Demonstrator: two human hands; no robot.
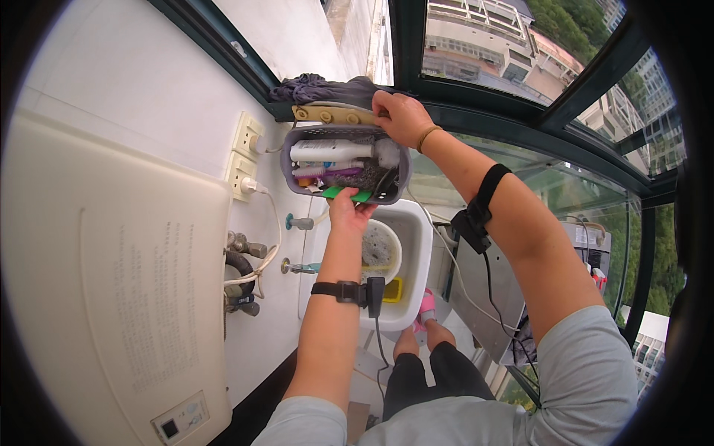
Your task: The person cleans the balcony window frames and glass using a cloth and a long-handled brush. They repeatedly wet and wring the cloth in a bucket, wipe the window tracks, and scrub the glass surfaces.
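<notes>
A grey plastic basket is held up over the sink by my left hand, which grips its near wall. The thumb of that hand presses on a flat green piece at the rim. Inside lie a white bottle, a purple-handled brush and dark grey mesh scourers. My right hand is beyond the basket's far right corner, fingers curled at the end of a beige strip with round knobs. What its fingertips hold is hidden.
Below is a white sink with a bucket of sudsy water and a yellow plastic item. Taps and plugged sockets line the left wall. Dark cloth lies on the window ledge. A cable hangs at right.
</notes>
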